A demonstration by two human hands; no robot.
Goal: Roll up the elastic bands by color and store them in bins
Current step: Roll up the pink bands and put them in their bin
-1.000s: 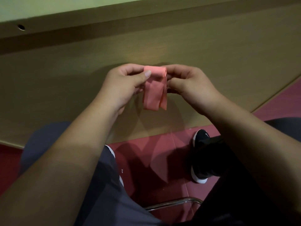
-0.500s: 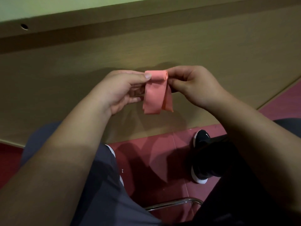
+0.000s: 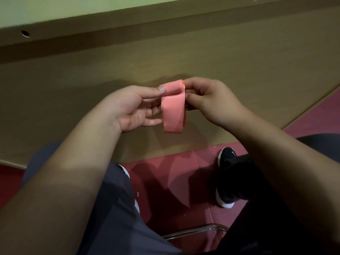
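Note:
A pink elastic band (image 3: 173, 109) hangs between my two hands, in front of a brown wooden panel. Its top end is rolled into a small coil; the rest droops as a flat loop. My left hand (image 3: 132, 107) pinches the coil's left end with the thumb on top, palm turned up and fingers behind the band. My right hand (image 3: 211, 100) pinches the coil's right end with curled fingers. No bin is in view.
The wooden panel (image 3: 184, 57) of a desk fills the background, with a pale surface (image 3: 55, 11) above it. Below are my legs in grey and black trousers, a black shoe (image 3: 226, 177) on the red floor, and a chrome chair bar (image 3: 193, 231).
The hands have dropped a little. My left palm has turned upward and its fingers have opened out behind the band. The hanging loop is slightly shorter as the coil has grown.

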